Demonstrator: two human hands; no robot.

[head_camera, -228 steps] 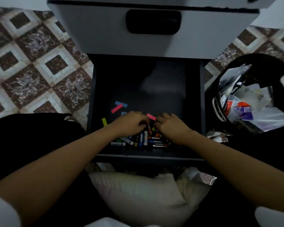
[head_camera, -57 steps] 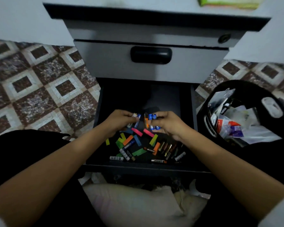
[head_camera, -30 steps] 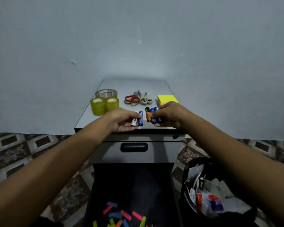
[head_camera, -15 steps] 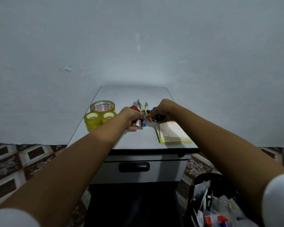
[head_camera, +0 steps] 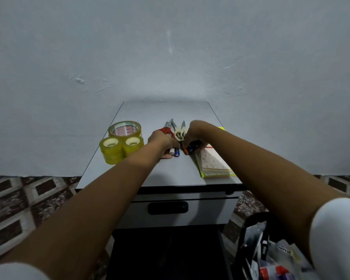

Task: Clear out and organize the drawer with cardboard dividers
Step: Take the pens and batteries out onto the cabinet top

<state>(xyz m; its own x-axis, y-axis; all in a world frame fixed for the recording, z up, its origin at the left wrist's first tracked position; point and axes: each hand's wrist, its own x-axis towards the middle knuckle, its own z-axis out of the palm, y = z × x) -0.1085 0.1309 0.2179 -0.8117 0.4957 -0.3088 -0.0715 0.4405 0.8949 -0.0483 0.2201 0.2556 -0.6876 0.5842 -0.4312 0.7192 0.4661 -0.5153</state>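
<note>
- in the left grip: a pair of white and blue cylindrical batteries, wrapped by curled fingers, ends poking towards the camera, low over the flat grey cabinet-top surface.
- in the right grip: a small bunch of orange, blue and black cylindrical batteries, held closed, just beside the left grip, knuckles close together.
- just behind both: red-handled scissors and cream-handled scissors, blades pointing at the wall.
- off to the left: a large clear tape roll, with two small yellow tape rolls in front of it.
- off to the right: a notepad with a yellow-green cover, under the right forearm, near the front edge.
- below: the dark open drawer, inside too dim to read; no cardboard dividers in sight; beside it a black bin stuffed with wrappers.
- step in hand, as judged: the clearing-out part, setting batteries down as their own group on the surface.
- next move, likely: lowering both handfuls flat into the bare gap in front of the scissors, opening slowly, guarding against rolling towards the front edge; then back down to the drawer for whatever remains, if anything.
</note>
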